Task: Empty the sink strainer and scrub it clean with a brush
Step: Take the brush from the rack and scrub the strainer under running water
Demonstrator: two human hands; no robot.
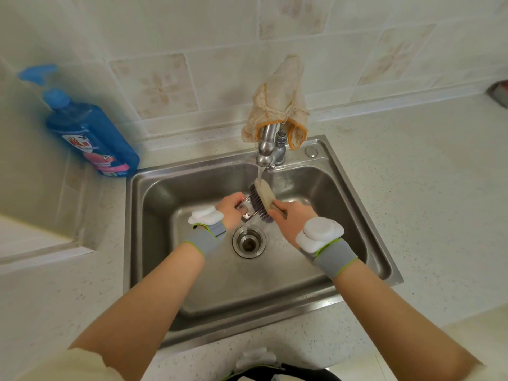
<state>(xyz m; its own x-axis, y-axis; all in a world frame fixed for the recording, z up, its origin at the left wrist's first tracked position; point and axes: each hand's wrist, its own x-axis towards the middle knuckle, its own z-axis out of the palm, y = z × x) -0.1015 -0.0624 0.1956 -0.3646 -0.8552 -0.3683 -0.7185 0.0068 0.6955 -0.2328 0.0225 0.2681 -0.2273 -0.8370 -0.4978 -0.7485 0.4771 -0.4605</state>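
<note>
Over the middle of a steel sink (357, 204), the left hand (229, 209) is clamped on one metal sink strainer (245, 209), and the right hand (292, 217) is wrapped around one scrubbing brush (261, 202) pressed against it under the tap (265, 149)'s running water. The drain (248, 241) sits open, so emptying looks done; scrubbing is under way.
</note>
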